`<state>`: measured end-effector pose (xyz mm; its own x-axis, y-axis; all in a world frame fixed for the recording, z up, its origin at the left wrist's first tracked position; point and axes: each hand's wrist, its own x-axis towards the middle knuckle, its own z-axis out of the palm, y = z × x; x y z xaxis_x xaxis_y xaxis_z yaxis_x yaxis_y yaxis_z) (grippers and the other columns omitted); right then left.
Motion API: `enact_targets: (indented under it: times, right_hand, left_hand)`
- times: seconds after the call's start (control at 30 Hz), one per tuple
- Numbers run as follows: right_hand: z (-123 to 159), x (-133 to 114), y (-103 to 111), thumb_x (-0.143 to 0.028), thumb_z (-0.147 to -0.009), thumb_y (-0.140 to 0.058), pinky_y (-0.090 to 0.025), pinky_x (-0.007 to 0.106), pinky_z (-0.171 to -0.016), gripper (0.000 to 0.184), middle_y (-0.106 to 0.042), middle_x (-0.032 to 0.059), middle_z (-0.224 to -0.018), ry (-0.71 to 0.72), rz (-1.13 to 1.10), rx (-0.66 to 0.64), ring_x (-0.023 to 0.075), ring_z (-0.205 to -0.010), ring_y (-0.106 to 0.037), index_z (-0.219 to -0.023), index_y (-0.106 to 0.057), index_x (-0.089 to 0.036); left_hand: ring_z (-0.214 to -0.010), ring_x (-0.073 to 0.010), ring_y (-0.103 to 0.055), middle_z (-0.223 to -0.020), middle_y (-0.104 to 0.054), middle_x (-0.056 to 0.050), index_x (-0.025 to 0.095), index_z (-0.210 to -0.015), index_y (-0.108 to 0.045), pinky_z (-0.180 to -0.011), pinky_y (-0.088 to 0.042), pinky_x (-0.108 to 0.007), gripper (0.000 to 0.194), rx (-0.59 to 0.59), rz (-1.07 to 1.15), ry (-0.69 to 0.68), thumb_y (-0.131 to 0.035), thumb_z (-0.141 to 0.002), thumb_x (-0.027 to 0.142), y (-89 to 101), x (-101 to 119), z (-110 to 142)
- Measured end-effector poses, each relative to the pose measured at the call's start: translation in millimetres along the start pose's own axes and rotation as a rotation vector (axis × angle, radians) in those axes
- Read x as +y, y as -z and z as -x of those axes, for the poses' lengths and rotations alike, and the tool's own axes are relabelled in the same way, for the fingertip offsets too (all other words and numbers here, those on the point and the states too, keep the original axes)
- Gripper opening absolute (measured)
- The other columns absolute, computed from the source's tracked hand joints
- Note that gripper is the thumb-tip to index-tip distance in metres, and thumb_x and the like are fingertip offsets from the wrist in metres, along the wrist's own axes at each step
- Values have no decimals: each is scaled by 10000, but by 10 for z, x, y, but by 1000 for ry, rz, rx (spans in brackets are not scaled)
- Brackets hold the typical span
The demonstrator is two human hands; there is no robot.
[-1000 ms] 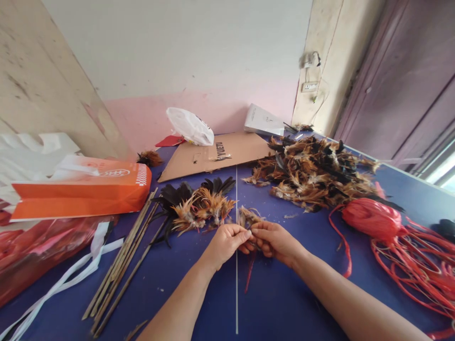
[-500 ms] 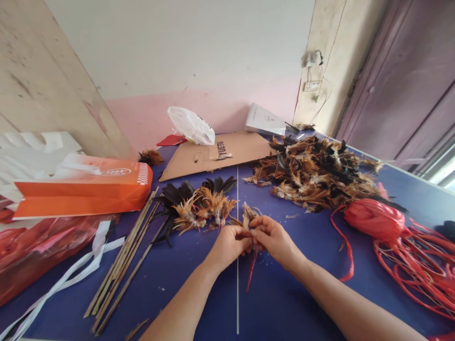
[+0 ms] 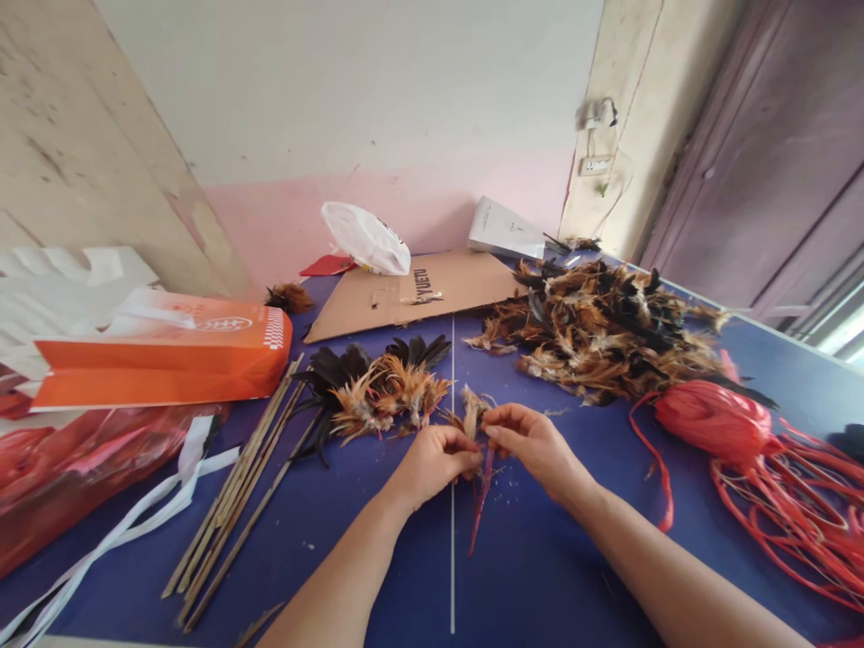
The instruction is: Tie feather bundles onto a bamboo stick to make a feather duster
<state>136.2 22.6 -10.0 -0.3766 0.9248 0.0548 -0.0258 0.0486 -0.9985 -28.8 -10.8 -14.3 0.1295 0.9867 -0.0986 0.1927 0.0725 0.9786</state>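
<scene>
Two hands work close together above the smooth blue table (image 3: 540, 567); the left hand (image 3: 438, 461), fingers curled nearly closed, pinches the base of a small feather bundle (image 3: 471, 409); the right hand (image 3: 533, 445), thumb and forefinger together, grips a thin, crinkled red strip (image 3: 480, 513); the bundle, wispy, tan and greyish, points away beyond the fingertips, just beside glossy black-and-rust feather clusters (image 3: 388, 391).
</scene>
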Motion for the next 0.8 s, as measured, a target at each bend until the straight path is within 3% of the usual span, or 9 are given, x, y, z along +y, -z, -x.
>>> enact_targets:
  times: [0.13,0.23,0.43,0.8]
  right_hand:
    - [-10,-16,100,-258,-687,-600,-430,262,-643,201,-643,33,-830,108,388,-61,136,-681,-556,-857,-661,-169]
    - [6,-36,88,-243,-692,-589,-417,246,-641,189,-640,26,-843,215,515,-78,139,-707,-553,-848,-685,-196]
    - [25,-41,30,-202,-722,-554,-380,230,-592,118,-621,8,-688,226,578,-28,128,-628,-526,-670,-658,-183]
    - [76,-135,28,-220,-732,-528,-344,218,-532,122,-543,-16,-594,126,558,-155,110,-566,-457,-651,-600,-164]
  left_hand:
    - [-478,-90,-518,-540,-601,-9,127,-647,-599,-447,-364,-191,164,-10,50,21,-674,-632,272,20,66,12]
    - [-484,-87,-515,-549,-601,-11,124,-650,-595,-452,-361,-192,188,-25,65,17,-681,-625,289,26,95,19]
    - [-494,-95,-519,-566,-607,-19,116,-665,-609,-436,-342,-198,230,-55,89,22,-692,-609,323,30,90,11]
    - [-455,-47,-458,-537,-579,30,124,-643,-607,-464,-343,-180,255,35,262,76,-780,-501,248,52,3,-41]
